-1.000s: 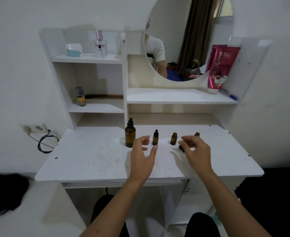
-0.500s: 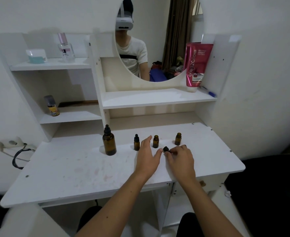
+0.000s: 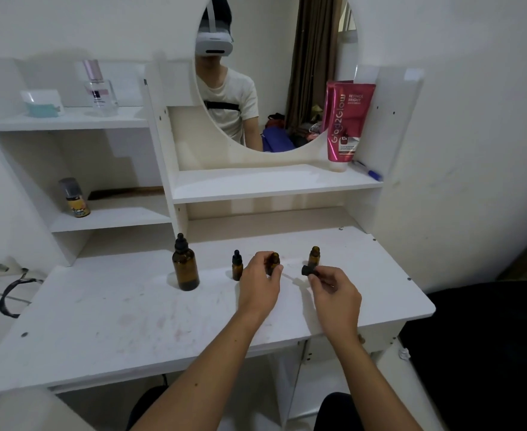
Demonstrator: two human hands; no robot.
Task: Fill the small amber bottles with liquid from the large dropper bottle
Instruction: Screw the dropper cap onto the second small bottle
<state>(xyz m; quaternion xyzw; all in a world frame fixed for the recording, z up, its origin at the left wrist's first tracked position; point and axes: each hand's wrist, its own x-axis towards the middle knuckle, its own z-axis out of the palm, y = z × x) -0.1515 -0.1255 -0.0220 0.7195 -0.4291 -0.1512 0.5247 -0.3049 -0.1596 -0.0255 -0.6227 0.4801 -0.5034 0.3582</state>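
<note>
The large amber dropper bottle (image 3: 185, 266) stands capped on the white desk (image 3: 106, 318), left of three small amber bottles. The left small bottle (image 3: 237, 265) carries its black dropper cap. My left hand (image 3: 260, 283) wraps around the middle small bottle (image 3: 274, 260), which is uncapped and partly hidden by the fingers. The right small bottle (image 3: 314, 256) stands open, with no cap. My right hand (image 3: 333, 287) pinches a black dropper cap (image 3: 308, 270) whose clear glass pipette points left toward the middle bottle.
Shelves rise behind the desk with a round mirror, a pink tube (image 3: 346, 119), a blue pen (image 3: 368, 172), a clear perfume bottle (image 3: 99, 88), a teal box (image 3: 43, 104) and a small grey-capped bottle (image 3: 75, 198). A wall socket with a black cable (image 3: 10, 293) sits at the left.
My left hand has closed around the middle small bottle. My right hand has lifted the dropper cap off the desk and turned its pipette toward that bottle. The head camera has moved closer.
</note>
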